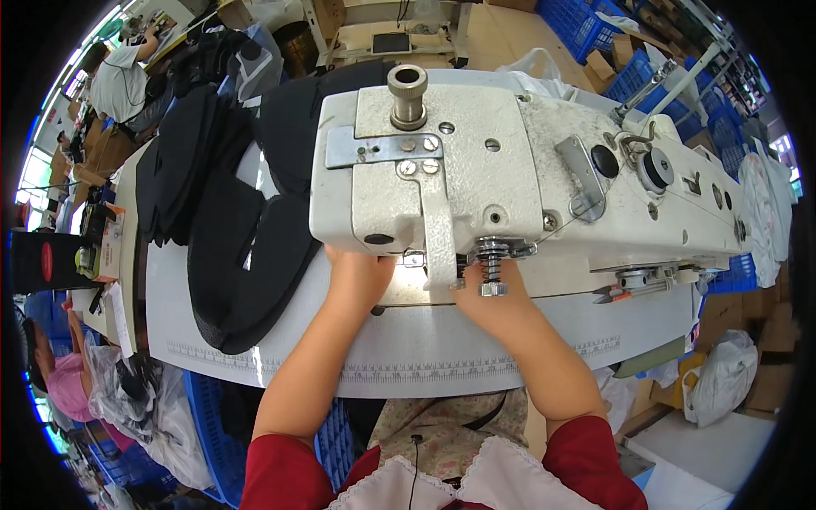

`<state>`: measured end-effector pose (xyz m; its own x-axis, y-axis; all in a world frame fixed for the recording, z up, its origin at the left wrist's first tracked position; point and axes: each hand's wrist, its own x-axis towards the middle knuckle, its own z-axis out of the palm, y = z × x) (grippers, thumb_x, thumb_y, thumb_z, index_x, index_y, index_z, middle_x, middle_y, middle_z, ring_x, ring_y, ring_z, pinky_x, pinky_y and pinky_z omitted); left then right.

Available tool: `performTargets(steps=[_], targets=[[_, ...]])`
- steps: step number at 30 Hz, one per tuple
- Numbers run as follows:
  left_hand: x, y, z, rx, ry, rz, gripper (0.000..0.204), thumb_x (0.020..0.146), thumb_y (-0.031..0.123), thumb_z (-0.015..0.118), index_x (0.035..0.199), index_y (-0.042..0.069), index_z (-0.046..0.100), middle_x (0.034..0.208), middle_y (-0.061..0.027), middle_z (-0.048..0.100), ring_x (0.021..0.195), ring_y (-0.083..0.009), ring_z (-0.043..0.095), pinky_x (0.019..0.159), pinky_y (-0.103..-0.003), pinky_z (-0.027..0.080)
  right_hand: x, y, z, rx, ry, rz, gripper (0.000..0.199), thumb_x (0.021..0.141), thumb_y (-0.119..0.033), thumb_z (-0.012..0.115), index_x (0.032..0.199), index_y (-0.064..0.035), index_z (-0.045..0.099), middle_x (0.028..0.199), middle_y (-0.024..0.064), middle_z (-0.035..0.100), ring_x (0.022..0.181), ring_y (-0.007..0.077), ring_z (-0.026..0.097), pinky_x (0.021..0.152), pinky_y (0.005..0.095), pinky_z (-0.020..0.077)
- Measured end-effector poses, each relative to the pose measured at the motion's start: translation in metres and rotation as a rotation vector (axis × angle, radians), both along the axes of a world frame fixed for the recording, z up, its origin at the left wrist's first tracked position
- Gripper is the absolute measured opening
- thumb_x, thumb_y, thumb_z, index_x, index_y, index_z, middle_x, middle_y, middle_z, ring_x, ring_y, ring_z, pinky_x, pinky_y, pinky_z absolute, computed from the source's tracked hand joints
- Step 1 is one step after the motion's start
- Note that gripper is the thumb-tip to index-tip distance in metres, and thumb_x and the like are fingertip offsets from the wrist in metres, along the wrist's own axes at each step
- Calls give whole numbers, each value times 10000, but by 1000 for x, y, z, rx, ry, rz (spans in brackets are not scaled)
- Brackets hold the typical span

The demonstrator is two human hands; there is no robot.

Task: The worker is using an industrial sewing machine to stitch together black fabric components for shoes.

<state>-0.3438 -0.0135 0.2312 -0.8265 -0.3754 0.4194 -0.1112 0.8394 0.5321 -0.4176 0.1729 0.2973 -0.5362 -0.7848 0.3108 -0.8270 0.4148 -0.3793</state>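
Observation:
A white industrial sewing machine fills the middle of the view. My left hand reaches under the machine head from the left, its fingers hidden beneath the casing. Under the head near the spring and presser bar lies my right hand, fingertips also hidden. Black fabric pieces lie on the white table just left of my left hand. Whether either hand grips anything under the head I cannot see.
More black fabric is piled at the back left. Blue crates stand behind the machine, and another blue crate sits below the table's left. A person in white works far left. White bags lie at right.

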Motion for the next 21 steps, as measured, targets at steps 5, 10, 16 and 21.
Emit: performTargets(steps=[5,10,16,21], targets=[[-3,4,-2,130,86,-11,316,646,36,677,958,49,631,952,-112,642,948,-349,574,766,-437,435,0,-1,-6,2,-17,-26,83,638,-52,568,581,-5,606,676,165,602,703,339,608,648,469,454],[-1,9,6,125,55,17,288,606,7,670,888,55,637,840,-107,639,848,-346,580,665,-450,427,1,2,-9,14,35,-16,99,661,-70,576,598,-9,621,673,148,609,707,324,611,662,461,458],[-1,10,14,163,36,44,291,618,15,669,901,76,640,912,-108,626,899,-366,548,685,-459,413,4,3,0,121,149,-44,92,653,-94,594,605,-34,644,659,128,614,731,290,620,675,437,470],[-2,8,21,108,-12,40,247,675,38,635,917,90,645,926,-98,628,904,-362,534,708,-461,400,2,4,3,196,140,-42,95,648,-102,599,629,-25,651,685,132,625,741,293,624,703,420,477]])
